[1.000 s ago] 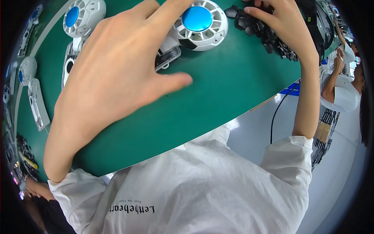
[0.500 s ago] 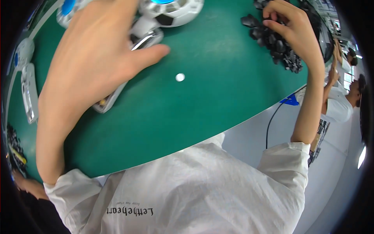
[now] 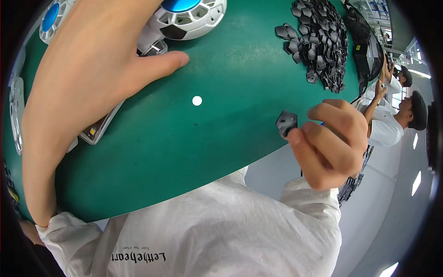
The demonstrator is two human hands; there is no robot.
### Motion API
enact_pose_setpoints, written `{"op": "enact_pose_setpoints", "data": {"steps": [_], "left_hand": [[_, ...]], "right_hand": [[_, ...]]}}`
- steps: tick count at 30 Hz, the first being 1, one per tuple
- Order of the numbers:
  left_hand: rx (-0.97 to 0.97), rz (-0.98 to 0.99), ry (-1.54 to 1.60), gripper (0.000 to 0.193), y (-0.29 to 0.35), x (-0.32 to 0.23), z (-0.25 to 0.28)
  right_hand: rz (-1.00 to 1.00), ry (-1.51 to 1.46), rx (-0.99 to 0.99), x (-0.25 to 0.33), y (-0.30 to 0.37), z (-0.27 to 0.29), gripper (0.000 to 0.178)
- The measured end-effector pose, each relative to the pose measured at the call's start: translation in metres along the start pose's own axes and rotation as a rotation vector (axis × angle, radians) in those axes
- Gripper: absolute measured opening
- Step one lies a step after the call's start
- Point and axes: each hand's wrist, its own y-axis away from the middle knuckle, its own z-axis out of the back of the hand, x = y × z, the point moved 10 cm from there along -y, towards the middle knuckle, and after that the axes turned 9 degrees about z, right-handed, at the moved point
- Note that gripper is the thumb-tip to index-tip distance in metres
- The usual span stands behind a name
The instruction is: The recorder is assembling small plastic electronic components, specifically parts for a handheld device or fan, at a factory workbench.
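Note:
My right hand (image 3: 334, 141) is closed near the table's front edge, thumb and fingers pinching a small black five-sided plate (image 3: 287, 121). My left hand (image 3: 94, 64) lies over a white device (image 3: 207, 21) with a blue disc and a ball-like body with cut-outs. Its thumb is stretched out to the right, and its other fingers run past the upper edge of the picture. From under the palm comes the end of a long handle-like part (image 3: 99, 127). A heap of similar black plates (image 3: 325, 46) lies at the far right.
A small white disc (image 3: 197, 100) lies mid-table on the green surface (image 3: 221, 147). A black mesh-like object (image 3: 367, 51) stands at the right rim, beside the heap. More white parts (image 3: 17, 115) are at the left edge. Other people (image 3: 387, 111) sit at the right.
My right hand has come from the heap toward me with a black plate pinched in it. My left hand stays over the white device. The whole view has shifted slightly.

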Motion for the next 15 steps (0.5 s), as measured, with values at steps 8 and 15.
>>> {"op": "enact_pose_setpoints", "data": {"steps": [8, 15], "left_hand": [[0.116, -0.054, -0.008, 0.070, -0.003, -0.023, -0.006], [0.200, -0.059, -0.032, 0.078, -0.005, -0.043, -0.010]], "right_hand": [[-0.180, -0.069, -0.074, -0.025, -0.002, -0.017, 0.031], [-0.081, -0.020, -0.167, -0.026, -0.035, -0.027, 0.027]]}}
